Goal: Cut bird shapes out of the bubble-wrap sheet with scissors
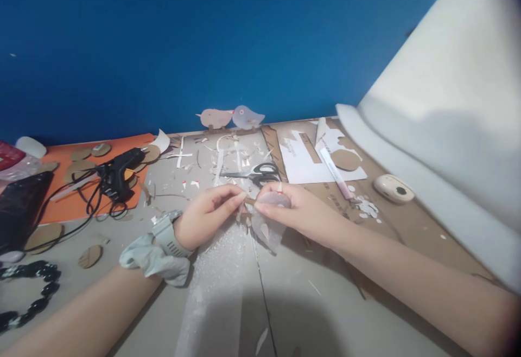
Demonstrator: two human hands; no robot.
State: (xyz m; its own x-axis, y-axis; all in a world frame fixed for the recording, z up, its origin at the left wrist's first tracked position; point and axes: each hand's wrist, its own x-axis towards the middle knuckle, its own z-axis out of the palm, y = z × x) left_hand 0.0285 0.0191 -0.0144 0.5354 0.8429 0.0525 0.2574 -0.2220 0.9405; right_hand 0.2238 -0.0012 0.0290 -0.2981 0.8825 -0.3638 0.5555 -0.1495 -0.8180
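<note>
In the middle of the head view, my right hand (299,208) pinches a pale grey paper bird (277,200) with a small red tip, partly covered by my fingers. My left hand (217,205) is closed, thumb and fingertips on a small brown strip (249,201) that reaches toward the bird. Whether the strip is joined to the bird, I cannot tell. Just beyond my hands lie black-handled scissors (260,171) among paper scraps. Clear plastic wrap (222,270) spreads on the floor below them. A pink bird and a bluish bird (247,118) of cut paper stand against the blue wall.
A black glue gun (122,172) with its cord lies at left on an orange sheet (61,156), among cardboard discs. A black beaded loop (44,292) is near the lower left. At right are white paper (297,167), a marker (336,172), and a cream oval case (393,189).
</note>
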